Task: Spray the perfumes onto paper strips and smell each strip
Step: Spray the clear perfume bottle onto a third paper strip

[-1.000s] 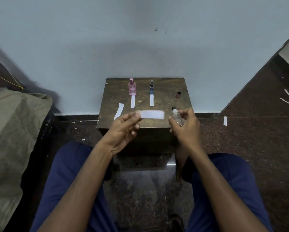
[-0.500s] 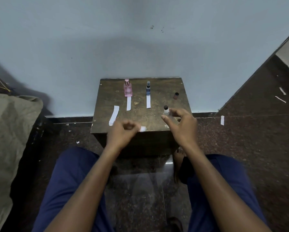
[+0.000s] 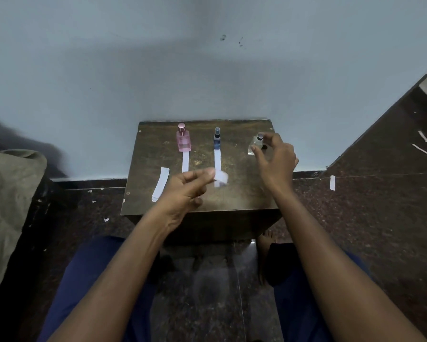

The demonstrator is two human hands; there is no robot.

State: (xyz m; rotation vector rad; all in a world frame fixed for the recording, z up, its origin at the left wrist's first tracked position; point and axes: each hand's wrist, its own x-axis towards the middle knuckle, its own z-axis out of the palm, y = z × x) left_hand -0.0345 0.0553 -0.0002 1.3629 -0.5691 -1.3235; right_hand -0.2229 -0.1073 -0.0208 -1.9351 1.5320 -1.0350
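Legs: dark blue cloth fills the bottom of the frame, above a glossy speckled stone floor [image 3: 355, 230].
Left hand [image 3: 185, 191]: at mid-frame, its grip pinching a white paper strip [image 3: 221, 178] between thumb and forefinger; the strip is blurred and looks folded or curled, held over the front half of the surface.
Surface [image 3: 232, 201]: a small, squarish, dark brown worn wooden top, scuffed and mottled, at the centre of the frame against the wall.
Loose strip [image 3: 161, 184]: flat white paper, lying slanted near the left front edge of the surface.
Right hand [image 3: 276, 159]: right of centre, fingers curved round a small clear glass bottle [image 3: 255, 145] with a dark cap; thumb and forefinger are at its sides, but whether they press it I cannot tell. The bottle is at the right rear of the surface.
Pink bottle [image 3: 183, 140]: rectangular translucent glass, rounded pink cap, upright at the left rear, a narrow white strip [image 3: 185, 162] flat just before it.
Blue bottle [image 3: 217, 139]: slim, dark sprayer top, upright at the centre rear, another white strip [image 3: 217, 160] flat before it.
Wall [image 3: 207, 70]: matt pale blue, with a few dark specks.
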